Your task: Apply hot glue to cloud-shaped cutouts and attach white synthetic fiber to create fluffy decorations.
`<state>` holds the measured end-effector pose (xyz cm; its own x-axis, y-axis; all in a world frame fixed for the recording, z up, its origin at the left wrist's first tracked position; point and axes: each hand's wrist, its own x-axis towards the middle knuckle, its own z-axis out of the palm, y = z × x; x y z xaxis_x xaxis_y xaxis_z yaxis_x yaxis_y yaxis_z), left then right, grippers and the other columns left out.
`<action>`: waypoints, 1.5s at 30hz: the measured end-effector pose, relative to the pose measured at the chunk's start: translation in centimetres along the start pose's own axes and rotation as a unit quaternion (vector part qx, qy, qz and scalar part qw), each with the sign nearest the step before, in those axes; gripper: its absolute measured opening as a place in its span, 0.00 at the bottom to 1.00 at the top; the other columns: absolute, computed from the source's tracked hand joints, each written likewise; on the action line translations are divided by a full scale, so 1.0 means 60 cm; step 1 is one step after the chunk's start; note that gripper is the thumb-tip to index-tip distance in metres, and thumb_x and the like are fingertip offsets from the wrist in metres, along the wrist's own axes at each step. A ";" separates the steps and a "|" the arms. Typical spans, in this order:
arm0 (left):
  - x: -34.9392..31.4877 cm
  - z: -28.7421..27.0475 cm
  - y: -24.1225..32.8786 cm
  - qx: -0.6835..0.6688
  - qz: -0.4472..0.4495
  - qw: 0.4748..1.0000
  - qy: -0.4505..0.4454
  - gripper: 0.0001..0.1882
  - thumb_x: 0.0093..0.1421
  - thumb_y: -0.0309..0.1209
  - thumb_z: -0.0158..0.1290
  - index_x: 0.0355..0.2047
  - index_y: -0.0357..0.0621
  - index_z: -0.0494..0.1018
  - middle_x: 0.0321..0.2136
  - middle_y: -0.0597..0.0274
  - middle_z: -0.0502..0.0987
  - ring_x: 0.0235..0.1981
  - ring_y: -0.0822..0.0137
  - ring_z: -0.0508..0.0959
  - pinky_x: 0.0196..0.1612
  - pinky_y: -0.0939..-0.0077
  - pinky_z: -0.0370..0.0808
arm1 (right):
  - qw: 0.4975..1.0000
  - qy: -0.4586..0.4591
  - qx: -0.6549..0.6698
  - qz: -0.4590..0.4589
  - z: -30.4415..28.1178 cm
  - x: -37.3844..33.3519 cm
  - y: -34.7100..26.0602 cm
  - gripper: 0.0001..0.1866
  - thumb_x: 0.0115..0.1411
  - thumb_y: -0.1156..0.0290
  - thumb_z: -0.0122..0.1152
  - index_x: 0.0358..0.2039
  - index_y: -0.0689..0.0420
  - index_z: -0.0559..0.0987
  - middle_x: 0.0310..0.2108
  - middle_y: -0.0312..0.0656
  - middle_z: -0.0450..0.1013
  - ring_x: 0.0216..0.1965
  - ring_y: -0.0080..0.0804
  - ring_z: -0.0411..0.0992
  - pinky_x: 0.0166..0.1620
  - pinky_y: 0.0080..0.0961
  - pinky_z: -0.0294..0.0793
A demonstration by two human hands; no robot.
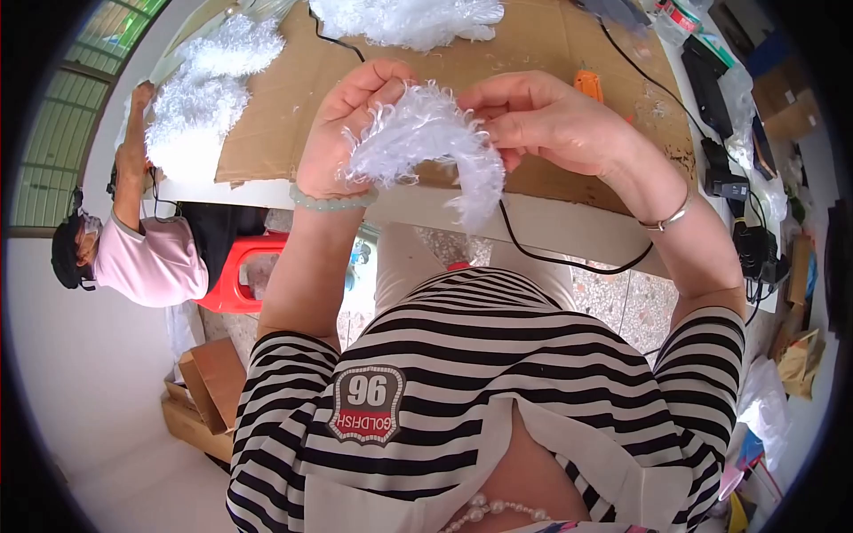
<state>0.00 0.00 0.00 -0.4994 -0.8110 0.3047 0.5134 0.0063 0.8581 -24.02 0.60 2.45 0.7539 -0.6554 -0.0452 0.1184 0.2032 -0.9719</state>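
Left hand: at 11 o'clock, the left hand is up with the wrist bent and the fingers curled. It is closed on the white fluffy piece, which hides some of its fingers.
Right hand: at 1 o'clock, the right hand comes in sideways with bent fingers. Its fingertips are at the right edge of the fluff; I cannot tell if they pinch it.
White fluffy piece: it is at 12 o'clock, up between the two hands, and one end hangs down like a tail.
Boxes and tubs: a brown box sits at 8 o'clock with a flap up; I cannot see inside. A clear tub is at 1 o'clock; what it holds is too small to tell.
Worktop: a big flat cardboard sheet lies on the white worktop. One white fluffy pile is at 10 o'clock and a white bundle is at 12.
Orange thing: a small orange thing lies at 1 o'clock, near the right hand.
In the way: a black cord loops past the front edge, below the right hand.
Other person: at 9 o'clock, a person in a pink top is by a red stool, with one arm stretched toward the pile.
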 end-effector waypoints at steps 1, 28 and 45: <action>-0.009 -0.003 0.000 0.009 -0.001 1.000 0.027 0.13 0.64 0.27 0.47 0.47 0.38 0.71 0.37 0.63 0.76 0.34 0.74 0.76 0.37 0.82 0.74 | 0.998 0.008 -0.058 -0.002 0.004 -0.002 -0.006 0.19 0.58 0.72 0.59 0.50 0.59 0.72 0.36 0.34 0.75 0.33 0.17 0.70 0.34 0.13 0.68; 0.003 0.092 -0.063 0.523 0.105 0.845 0.040 0.42 0.48 0.24 0.56 0.63 0.45 0.52 0.43 0.50 0.74 0.40 0.62 0.77 0.41 0.71 0.72 | 0.925 0.132 -0.356 -0.019 -0.009 -0.025 -0.048 0.12 0.59 0.70 0.57 0.42 0.60 0.74 0.32 0.32 0.73 0.33 0.16 0.68 0.37 0.15 0.70; -0.011 0.039 -0.038 0.141 -0.077 0.985 0.070 0.33 0.54 0.15 0.45 0.62 0.43 0.56 0.40 0.58 0.75 0.40 0.71 0.75 0.44 0.80 0.70 | 0.996 0.066 -0.024 -0.057 -0.026 -0.015 -0.045 0.24 0.56 0.86 0.55 0.55 0.63 0.68 0.49 0.42 0.70 0.44 0.20 0.70 0.45 0.15 0.71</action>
<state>-2.49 1.92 -1.21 -0.4448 -0.8878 0.1181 0.2153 0.0220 0.9763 -26.02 -0.52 4.73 0.6448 -0.7634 0.0386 0.1649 0.0896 -0.9822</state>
